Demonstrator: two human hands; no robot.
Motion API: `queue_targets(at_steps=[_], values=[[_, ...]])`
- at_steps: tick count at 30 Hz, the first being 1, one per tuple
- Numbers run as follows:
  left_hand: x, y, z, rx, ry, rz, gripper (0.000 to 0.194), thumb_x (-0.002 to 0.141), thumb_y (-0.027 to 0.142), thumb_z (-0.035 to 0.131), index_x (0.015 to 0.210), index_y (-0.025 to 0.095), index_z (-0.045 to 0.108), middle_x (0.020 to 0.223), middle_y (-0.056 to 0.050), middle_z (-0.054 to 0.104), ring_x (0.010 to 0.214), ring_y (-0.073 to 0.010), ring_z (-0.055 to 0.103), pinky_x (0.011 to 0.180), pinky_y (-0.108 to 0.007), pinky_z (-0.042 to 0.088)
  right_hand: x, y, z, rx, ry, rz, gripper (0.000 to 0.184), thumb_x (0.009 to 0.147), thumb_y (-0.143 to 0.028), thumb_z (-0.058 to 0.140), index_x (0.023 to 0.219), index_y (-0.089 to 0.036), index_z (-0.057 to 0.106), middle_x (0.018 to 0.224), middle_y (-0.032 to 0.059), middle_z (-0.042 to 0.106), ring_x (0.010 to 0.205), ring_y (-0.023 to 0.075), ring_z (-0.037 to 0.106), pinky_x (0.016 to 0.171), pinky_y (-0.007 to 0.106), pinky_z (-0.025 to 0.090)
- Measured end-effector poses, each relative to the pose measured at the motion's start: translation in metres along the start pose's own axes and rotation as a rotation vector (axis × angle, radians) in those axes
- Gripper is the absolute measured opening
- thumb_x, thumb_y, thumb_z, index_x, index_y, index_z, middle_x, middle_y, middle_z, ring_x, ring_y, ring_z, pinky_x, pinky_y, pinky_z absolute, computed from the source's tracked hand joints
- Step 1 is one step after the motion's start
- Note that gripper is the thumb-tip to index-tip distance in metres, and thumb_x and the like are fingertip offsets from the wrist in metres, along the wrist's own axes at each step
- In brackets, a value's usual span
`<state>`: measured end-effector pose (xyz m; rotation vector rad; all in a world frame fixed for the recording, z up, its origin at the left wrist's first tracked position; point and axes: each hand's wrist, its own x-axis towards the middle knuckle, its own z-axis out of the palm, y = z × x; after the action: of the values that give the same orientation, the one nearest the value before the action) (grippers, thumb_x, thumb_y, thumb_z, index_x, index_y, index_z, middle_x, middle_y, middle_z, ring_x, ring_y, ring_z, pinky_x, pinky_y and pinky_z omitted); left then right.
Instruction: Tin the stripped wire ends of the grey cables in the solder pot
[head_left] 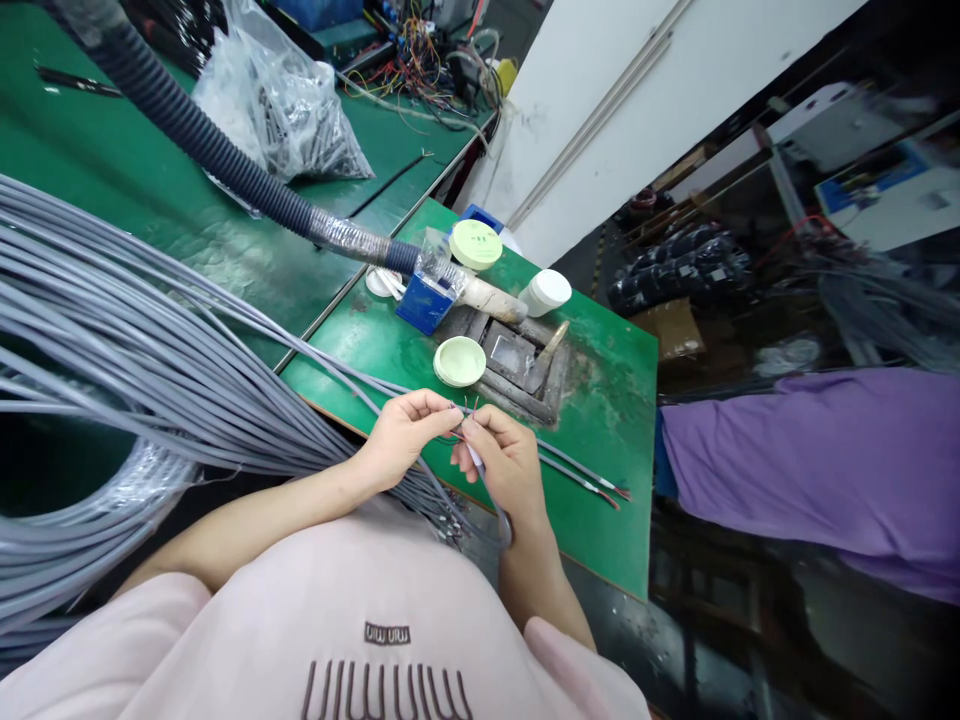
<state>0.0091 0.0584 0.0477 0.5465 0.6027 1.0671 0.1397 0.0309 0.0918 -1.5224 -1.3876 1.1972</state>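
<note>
Right grip (508, 458) pinched around grey cable (501, 515), left grip (397, 435) pinched closed on thin wires (475, 404)

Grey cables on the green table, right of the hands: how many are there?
2. The upper grey cable lies right of the right hand; the lower grey cable runs alongside, just below it in the picture. Others could be hidden.

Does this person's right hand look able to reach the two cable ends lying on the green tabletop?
Probably yes: nothing visible stands between the right hand and those cable ends, though it holds another grey cable.
</note>
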Motion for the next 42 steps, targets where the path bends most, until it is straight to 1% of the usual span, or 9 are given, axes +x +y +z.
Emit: queue_targets(at_steps=[6,29,31,33,35,36,37,39,42], values=[[0.001,0.000,0.002,0.008,0.045,-0.005,0.026,0.061,0.032,0.081,0.066,0.013,0.064,0.061,0.001,0.064,0.057,-0.0093,0.056,0.060,-0.023,0.046,0.001,0.002,0.000,0.025,0.002,0.000,0.031,0.085,-0.040,0.057,0.064,-0.019,0.050,0.046,-0.0054,0.055,0.036,0.0070,0.046,0.039,0.020,0.036],[0.001,-0.001,0.000,0.032,0.008,0.010,0.027,0.064,0.035,0.080,0.068,0.013,0.066,0.064,0.000,0.065,0.058,-0.0106,0.057,0.062,-0.025,0.046,0.001,0.003,-0.001,0.048,0.018,0.002,0.030,0.085,-0.039,0.058,0.064,-0.018,0.051,0.046,-0.0052,0.056,0.035,0.0065,0.046,0.038,0.018,0.035],[-0.002,-0.001,-0.002,0.099,0.009,0.069,0.026,0.066,0.037,0.079,0.068,0.014,0.066,0.064,0.000,0.065,0.059,-0.0113,0.057,0.063,-0.026,0.046,0.001,0.002,-0.001,0.056,0.025,-0.002,0.030,0.085,-0.038,0.058,0.064,-0.018,0.051,0.046,-0.0052,0.056,0.035,0.0064,0.046,0.038,0.018,0.035],[-0.005,0.001,-0.006,0.244,-0.011,0.210,0.020,0.069,0.034,0.077,0.068,0.016,0.069,0.067,-0.002,0.066,0.063,-0.0124,0.057,0.069,-0.029,0.045,0.001,0.002,-0.002,0.060,0.027,-0.007,0.029,0.085,-0.038,0.058,0.065,-0.018,0.052,0.046,-0.0054,0.056,0.035,0.0061,0.045,0.038,0.018,0.035],[-0.008,0.001,-0.010,0.394,-0.096,0.356,0.012,0.069,0.029,0.077,0.069,0.018,0.072,0.068,-0.003,0.068,0.069,-0.0141,0.058,0.077,-0.031,0.044,0.001,0.001,-0.004,0.063,0.014,-0.005,0.027,0.085,-0.038,0.058,0.067,-0.018,0.054,0.045,-0.0058,0.054,0.034,0.0060,0.044,0.038,0.018,0.034],[-0.008,0.001,-0.013,0.423,-0.152,0.385,0.010,0.068,0.028,0.078,0.070,0.019,0.074,0.069,-0.004,0.068,0.071,-0.0150,0.059,0.079,-0.032,0.044,0.001,0.001,-0.004,0.069,0.000,-0.003,0.027,0.085,-0.038,0.058,0.067,-0.018,0.055,0.044,-0.0060,0.054,0.034,0.0060,0.044,0.037,0.018,0.034],[-0.008,0.000,-0.015,0.397,-0.204,0.363,0.012,0.067,0.029,0.079,0.072,0.019,0.075,0.069,-0.004,0.069,0.072,-0.0156,0.059,0.079,-0.032,0.044,0.001,0.001,-0.005,0.079,-0.018,0.001,0.027,0.085,-0.038,0.058,0.068,-0.018,0.055,0.044,-0.0060,0.054,0.034,0.0059,0.043,0.037,0.018,0.034],[-0.005,-0.003,-0.017,0.206,-0.230,0.206,0.024,0.068,0.041,0.077,0.074,0.018,0.075,0.067,-0.005,0.068,0.067,-0.0153,0.060,0.070,-0.030,0.046,0.002,0.002,-0.006,0.114,-0.052,0.010,0.027,0.084,-0.038,0.058,0.067,-0.018,0.054,0.043,-0.0058,0.054,0.033,0.0061,0.043,0.037,0.018,0.034],[0.004,-0.007,-0.019,-0.097,-0.103,-0.041,0.039,0.067,0.052,0.075,0.071,0.014,0.073,0.061,-0.004,0.066,0.056,-0.0112,0.057,0.059,-0.024,0.043,0.003,0.005,-0.005,0.193,-0.090,0.019,0.027,0.083,-0.037,0.060,0.066,-0.019,0.052,0.040,-0.0074,0.052,0.032,0.0065,0.043,0.042,0.021,0.041]])
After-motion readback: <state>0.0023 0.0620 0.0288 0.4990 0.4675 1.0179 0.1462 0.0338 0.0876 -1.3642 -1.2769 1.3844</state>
